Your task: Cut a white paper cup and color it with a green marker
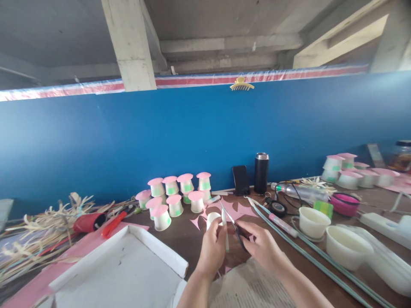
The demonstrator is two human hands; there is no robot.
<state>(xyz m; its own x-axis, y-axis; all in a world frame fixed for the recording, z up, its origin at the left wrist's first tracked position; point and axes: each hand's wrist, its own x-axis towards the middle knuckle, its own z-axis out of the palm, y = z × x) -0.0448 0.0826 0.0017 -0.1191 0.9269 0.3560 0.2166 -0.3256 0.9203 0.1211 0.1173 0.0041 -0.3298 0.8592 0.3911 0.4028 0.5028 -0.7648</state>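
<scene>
My left hand is closed around a small white paper cup, partly hidden by my fingers. Black-handled scissors sit in my right hand, their blades pointing up and left beside the cup. Between the cup and the blades stands a narrow white strip; whether it is joined to the cup I cannot tell. Jagged pink paper scraps lie just behind my hands. To the left are several upturned white cups with pink paper discs on top and green patches. Printed paper lies below my wrists.
A white open box fills the front left, near a red-handled tool and pale shredded strips. A phone and black flask stand before the blue partition. Cream bowls and blue-green rods are rightward.
</scene>
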